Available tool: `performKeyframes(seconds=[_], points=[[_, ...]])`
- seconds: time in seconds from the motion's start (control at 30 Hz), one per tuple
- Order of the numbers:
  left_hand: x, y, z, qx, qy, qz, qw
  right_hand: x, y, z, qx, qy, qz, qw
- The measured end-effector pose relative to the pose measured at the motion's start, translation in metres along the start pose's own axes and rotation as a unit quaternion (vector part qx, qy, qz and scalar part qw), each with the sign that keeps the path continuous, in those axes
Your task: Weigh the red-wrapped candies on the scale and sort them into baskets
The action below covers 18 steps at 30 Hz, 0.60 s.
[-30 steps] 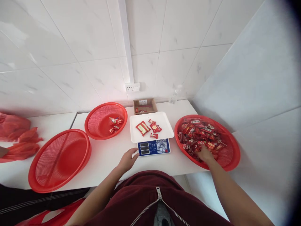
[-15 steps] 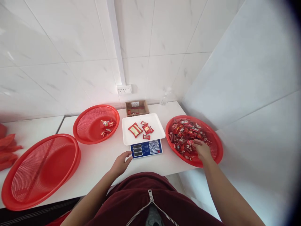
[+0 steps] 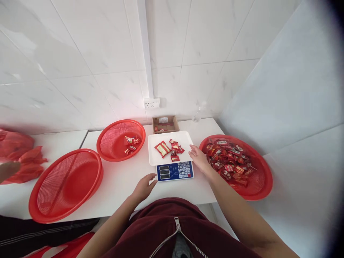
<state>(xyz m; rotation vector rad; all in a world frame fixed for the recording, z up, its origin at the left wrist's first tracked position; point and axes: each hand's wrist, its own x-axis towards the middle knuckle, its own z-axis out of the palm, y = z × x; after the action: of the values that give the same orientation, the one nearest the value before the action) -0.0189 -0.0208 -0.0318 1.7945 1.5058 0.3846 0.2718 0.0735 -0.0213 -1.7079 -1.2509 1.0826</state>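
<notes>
A blue and white electronic scale (image 3: pixel 175 171) stands on the table, topped by a white tray (image 3: pixel 154 157). Several small red-wrapped sweets (image 3: pixel 175 147) lie on the tray beside a larger red and pale-yellow packet (image 3: pixel 162 149). At the tray's right edge is my right hand (image 3: pixel 199 158), fingers loosely parted and nothing visible in them. My left hand (image 3: pixel 145 187) rests by the left side of the scale's keypad panel, open, with thumb and fingers apart. To the right, a red mesh basket (image 3: pixel 264 182) holds a heap of red-wrapped sweets (image 3: pixel 228 157), partly behind my right forearm.
Left of the scale stand a red basket (image 3: pixel 110 145) with a few packets and a larger red basket (image 3: pixel 72 182). A cardboard box (image 3: pixel 166 123) and a clear plastic bottle (image 3: pixel 197 114) are by the wall. Red bags (image 3: pixel 21 150) and another person's arm (image 3: pixel 9 170) appear far left.
My right hand has moved left out of the sweets basket to the tray's edge. More small sweets lie on the tray. My left hand stays by the scale; the view has shifted left.
</notes>
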Motion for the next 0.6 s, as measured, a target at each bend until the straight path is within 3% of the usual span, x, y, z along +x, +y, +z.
performKeyframes(seconds=[0.1, 0.17, 0.3, 0.5, 0.6], points=[[-0.003, -0.015, 0.000, 0.012, 0.020, -0.007, 1.000, -0.013, 0.029, -0.022, -0.184, 0.050, -0.074, 0.979], [-0.004, -0.030, -0.006, 0.044, 0.066, -0.001, 0.997, -0.027, 0.053, -0.036, -0.250, 0.069, -0.091, 0.961], [0.002, -0.063, -0.039, 0.150, 0.200, -0.040, 0.968, -0.058, 0.084, -0.048, -0.323, 0.049, -0.004, 0.945], [0.027, -0.096, -0.114, 0.212, 0.316, -0.258, 0.888, -0.073, 0.069, -0.040, -0.395, 0.002, 0.082, 0.915], [0.041, -0.105, -0.141, 0.151, 0.303, -0.388, 0.857, -0.071, 0.063, -0.037, -0.423, -0.007, 0.089, 0.902]])
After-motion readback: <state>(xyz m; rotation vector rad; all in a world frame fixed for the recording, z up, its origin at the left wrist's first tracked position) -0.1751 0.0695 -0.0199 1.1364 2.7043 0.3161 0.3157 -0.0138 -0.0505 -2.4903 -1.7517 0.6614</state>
